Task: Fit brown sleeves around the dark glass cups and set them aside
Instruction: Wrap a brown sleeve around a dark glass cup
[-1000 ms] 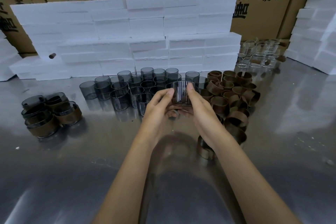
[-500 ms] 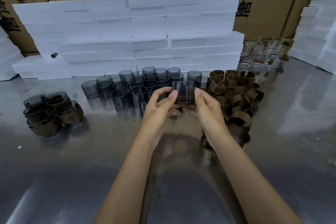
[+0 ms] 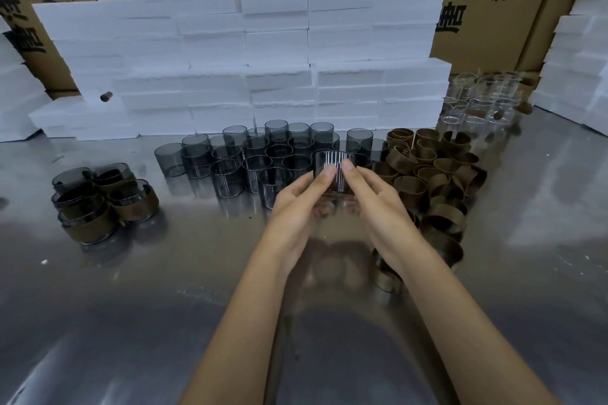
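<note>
A dark glass cup [image 3: 334,171] sits raised between both hands; the left hand [image 3: 297,204] and right hand [image 3: 378,204] each pinch it, thumbs on its near wall.

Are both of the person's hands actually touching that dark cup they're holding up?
Touching. The head view shows the left hand and right hand pinching the dark glass cup, fingertips pressed against its wall.

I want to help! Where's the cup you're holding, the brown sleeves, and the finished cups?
held cup [image 3: 334,171], head view, its ribbed wall.
brown sleeves [image 3: 437,174], head view, pile's middle.
finished cups [image 3: 131,204], head view, one cup's sleeve.
</note>
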Tool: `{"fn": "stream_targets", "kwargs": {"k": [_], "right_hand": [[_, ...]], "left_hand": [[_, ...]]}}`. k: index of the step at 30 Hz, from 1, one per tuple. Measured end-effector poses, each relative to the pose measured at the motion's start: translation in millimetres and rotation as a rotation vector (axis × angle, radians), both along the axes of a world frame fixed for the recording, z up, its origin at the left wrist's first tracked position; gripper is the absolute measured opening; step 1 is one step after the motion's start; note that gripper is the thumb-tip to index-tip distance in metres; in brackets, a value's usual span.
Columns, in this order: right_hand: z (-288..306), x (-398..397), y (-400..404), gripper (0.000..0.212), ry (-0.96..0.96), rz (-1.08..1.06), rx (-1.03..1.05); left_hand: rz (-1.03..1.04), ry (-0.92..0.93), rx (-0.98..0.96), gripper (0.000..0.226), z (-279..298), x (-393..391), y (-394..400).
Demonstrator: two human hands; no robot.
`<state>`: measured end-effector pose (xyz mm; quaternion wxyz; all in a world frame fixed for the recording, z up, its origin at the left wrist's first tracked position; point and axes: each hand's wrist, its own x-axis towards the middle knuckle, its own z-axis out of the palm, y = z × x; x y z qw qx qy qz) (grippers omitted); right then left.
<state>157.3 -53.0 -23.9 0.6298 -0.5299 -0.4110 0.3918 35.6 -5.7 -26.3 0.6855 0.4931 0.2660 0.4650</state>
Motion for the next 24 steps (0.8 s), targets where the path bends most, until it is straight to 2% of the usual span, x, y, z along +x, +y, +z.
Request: {"fn": "stream_targets", "kwargs": {"k": [5,7,10,12,17,20,22,24], "right_hand": [[1.4,-3.0,-3.6,0.062,0.040,0.071,0.012],[2.1,-1.7,-4.2,0.064,0.040,0.066,0.006],[1.8,-2.1,-4.8,0.063,0.021,0.065,0.002],[-0.1,-2.6,-4.1,0.064,0.005,0.075,0.006],[-0.6,-0.5,-0.5,0.083,0.042,0.102,-0.003],[0.3,-0.3,4.7,0.096,0.066,0.094,-0.035],[-0.5,2.3,7.6,0.088,0.065,0.044,-0.019],[-0.4,4.2,7.0,0.064,0.062,-0.028,-0.004]], "left_hand": [[-0.026,-0.038,-0.104,0.070,-1.3,-0.9,-0.9],[-0.061,-0.028,-0.124,0.065,-1.6,-0.6,-0.6],[-0.098,-0.027,-0.125,0.069,-2.3,-2.7,-0.5],[-0.116,-0.039,-0.112,0.062,-4.1,-4.7,1.2],[-0.177,-0.088,-0.080,0.037,-7.0,-7.1,4.1],[-0.215,-0.088,-0.068,0.042,-5.3,-6.7,2.9],[-0.137,-0.042,-0.050,0.050,-5.2,-3.3,1.2],[-0.019,0.009,-0.005,0.042,-8.0,0.3,0.1]]}}
